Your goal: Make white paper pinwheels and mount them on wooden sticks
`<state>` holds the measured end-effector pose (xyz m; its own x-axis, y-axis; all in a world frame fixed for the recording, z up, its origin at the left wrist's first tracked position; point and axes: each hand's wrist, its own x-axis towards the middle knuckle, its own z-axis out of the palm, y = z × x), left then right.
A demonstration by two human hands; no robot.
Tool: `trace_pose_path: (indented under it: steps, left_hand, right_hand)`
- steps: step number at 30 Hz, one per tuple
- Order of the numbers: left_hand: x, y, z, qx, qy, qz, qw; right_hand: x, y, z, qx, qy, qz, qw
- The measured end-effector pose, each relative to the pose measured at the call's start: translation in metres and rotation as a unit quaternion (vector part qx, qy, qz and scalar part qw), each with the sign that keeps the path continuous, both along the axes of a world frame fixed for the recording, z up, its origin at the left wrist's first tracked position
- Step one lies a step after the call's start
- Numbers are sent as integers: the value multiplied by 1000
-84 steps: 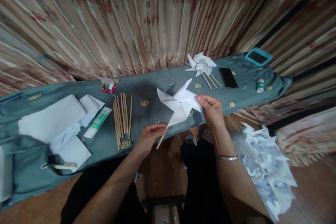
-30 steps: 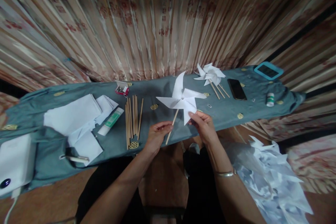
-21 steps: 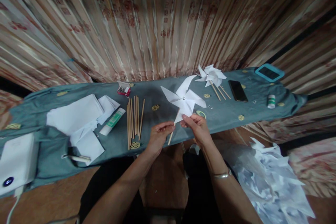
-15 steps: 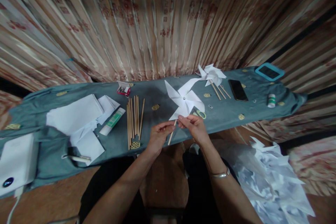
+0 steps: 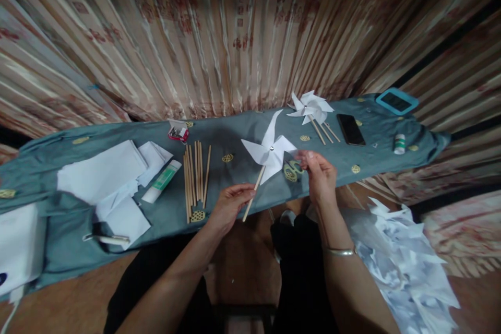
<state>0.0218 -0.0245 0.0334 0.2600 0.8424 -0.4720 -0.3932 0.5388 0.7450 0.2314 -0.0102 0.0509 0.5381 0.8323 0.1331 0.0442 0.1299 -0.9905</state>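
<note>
A white paper pinwheel point(image 5: 269, 150) with a silver pin at its centre is upright over the table. My left hand point(image 5: 231, 205) is closed around its wooden stick point(image 5: 249, 207), thumb and fingers pinching it below the blades. Just right of the blades is my right hand point(image 5: 320, 173), its fingers loosely bent and the fingertips close to a blade's edge. No object shows in that hand. Behind the fingertips lie green-handled scissors point(image 5: 294, 168), partly hidden.
Wooden sticks point(image 5: 198, 175), a glue tube point(image 5: 162, 181), paper sheets point(image 5: 104, 169) and a red box of pins point(image 5: 178, 132) lie left. More pinwheels point(image 5: 311, 107), a phone point(image 5: 350, 129), a glue stick point(image 5: 400, 144) and a blue-framed device point(image 5: 397, 101) lie right. A bag of pinwheels point(image 5: 407, 266) stands below.
My right hand has let go near the stick's top and moved right, beside the blades. The pinwheel has turned on its pin. My left hand still has the stick.
</note>
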Motion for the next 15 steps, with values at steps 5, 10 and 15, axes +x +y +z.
trace_pose_path:
  steps: [5, 10, 15]
  left_hand:
    - [0, -1, -2, 0, 3, -15, 1000]
    - [-1, -1, -4, -2, 24, -46, 999]
    - [-3, -3, -7, 2, 34, -86, 996]
  right_hand:
    - [12, 6, -2, 30, -3, -57, 998]
    - [28, 7, 3, 17, -50, -15, 999]
    - [32, 5, 6, -88, 5, 159, 983]
